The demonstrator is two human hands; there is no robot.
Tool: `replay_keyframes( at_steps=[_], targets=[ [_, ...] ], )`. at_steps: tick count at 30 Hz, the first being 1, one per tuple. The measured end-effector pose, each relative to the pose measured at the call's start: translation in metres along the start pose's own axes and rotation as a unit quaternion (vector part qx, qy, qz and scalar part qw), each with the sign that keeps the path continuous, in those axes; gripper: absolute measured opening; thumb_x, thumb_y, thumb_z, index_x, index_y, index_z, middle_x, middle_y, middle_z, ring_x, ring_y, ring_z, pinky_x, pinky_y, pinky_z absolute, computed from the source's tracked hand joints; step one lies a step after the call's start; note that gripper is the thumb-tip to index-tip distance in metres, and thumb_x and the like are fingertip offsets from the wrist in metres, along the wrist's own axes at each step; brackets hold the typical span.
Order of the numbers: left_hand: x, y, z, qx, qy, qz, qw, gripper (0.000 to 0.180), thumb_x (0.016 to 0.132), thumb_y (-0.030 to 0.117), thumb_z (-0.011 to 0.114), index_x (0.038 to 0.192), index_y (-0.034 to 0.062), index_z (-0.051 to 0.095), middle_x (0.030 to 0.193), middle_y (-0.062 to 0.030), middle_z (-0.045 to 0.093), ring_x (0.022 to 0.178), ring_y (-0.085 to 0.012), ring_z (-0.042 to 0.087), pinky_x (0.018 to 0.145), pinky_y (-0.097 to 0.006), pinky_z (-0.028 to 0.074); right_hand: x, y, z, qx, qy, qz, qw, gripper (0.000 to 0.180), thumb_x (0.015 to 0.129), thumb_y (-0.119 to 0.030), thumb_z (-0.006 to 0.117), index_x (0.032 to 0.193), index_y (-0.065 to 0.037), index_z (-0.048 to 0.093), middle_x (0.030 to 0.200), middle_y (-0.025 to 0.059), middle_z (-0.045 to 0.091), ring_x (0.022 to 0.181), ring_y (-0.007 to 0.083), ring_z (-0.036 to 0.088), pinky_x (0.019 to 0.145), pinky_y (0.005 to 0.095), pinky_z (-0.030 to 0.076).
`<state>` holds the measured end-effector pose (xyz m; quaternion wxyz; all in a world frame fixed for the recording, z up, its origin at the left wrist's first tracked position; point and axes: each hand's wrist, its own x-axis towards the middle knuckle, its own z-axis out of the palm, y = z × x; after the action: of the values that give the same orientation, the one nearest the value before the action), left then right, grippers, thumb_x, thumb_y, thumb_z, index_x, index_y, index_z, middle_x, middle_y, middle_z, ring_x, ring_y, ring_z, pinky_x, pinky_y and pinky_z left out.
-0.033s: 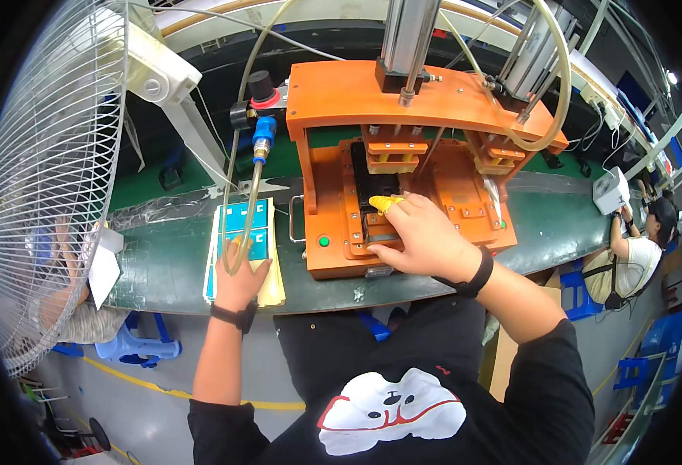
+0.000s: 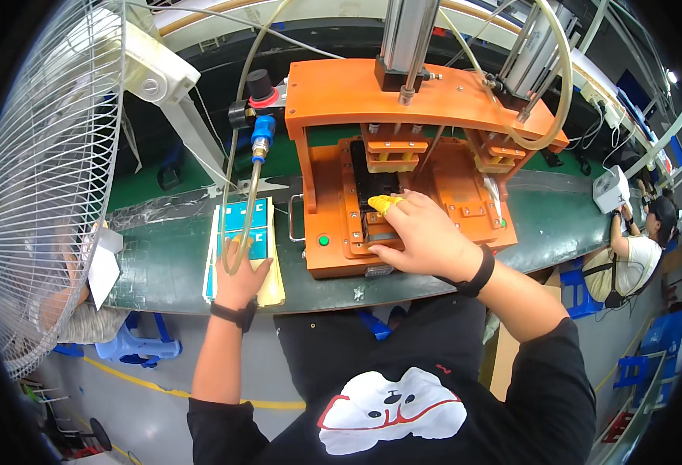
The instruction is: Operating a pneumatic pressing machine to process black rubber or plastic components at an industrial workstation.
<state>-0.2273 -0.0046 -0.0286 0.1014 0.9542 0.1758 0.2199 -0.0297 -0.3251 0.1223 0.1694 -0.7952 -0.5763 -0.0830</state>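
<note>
My left hand point(image 2: 238, 280) lies over a stack of teal-and-pale-yellow sheets point(image 2: 257, 246) on the bench, thumb spread from the fingers. Its fingertips, with some yellow on them, touch the top sheet behind a loop of clear hose. My right hand point(image 2: 427, 236) reaches into an orange pneumatic press point(image 2: 324, 221), its thumb apart from the fingers. Yellow covers point(image 2: 383, 203) on those fingertips touch a dark flat piece point(image 2: 372, 184) in the press's left fixture. The right palm hides part of the fixture. The left pressing head point(image 2: 395, 153) is raised above the piece.
A wire-caged fan point(image 2: 58, 178) stands at the left. The clear hose point(image 2: 254, 201) hangs from a blue fitting point(image 2: 263, 133) beside the press. A metal handle point(image 2: 297, 218) and green button point(image 2: 324, 240) are at its left. Another person point(image 2: 627, 260) sits far right by a white device point(image 2: 610, 190).
</note>
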Motion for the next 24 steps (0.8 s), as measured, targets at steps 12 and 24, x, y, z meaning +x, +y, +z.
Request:
replay_keyframes(
  at_steps=[12, 24],
  targets=[
    [0.015, 0.026, -0.006, 0.012, -0.075, -0.043, 0.996, 0.054, 0.075, 0.031, 0.089, 0.109, -0.0028, 0.065, 0.106, -0.0215, 0.065, 0.100, -0.0407, 0.064, 0.087, -0.048, 0.053, -0.009, -0.082, 0.065, 0.192, 0.083, -0.023, 0.978, 0.052, 0.090, -0.024, 0.072, 0.135, -0.002, 0.059, 0.139, 0.0269, 0.056, 0.086, 0.0382, 0.071, 0.069, 0.0397, 0.060],
    [0.018, 0.014, -0.008, -0.042, -0.032, -0.051, 0.997, 0.030, 0.083, 0.025, 0.080, 0.094, -0.0005, 0.070, 0.095, -0.0216, 0.070, 0.085, -0.0406, 0.069, 0.076, -0.046, 0.055, -0.004, -0.097, 0.096, 0.210, 0.011, 0.117, 0.971, 0.062, 0.091, -0.026, 0.070, 0.142, 0.001, 0.050, 0.145, 0.0300, 0.050, 0.096, 0.0407, 0.070, 0.074, 0.0414, 0.061]
  ],
)
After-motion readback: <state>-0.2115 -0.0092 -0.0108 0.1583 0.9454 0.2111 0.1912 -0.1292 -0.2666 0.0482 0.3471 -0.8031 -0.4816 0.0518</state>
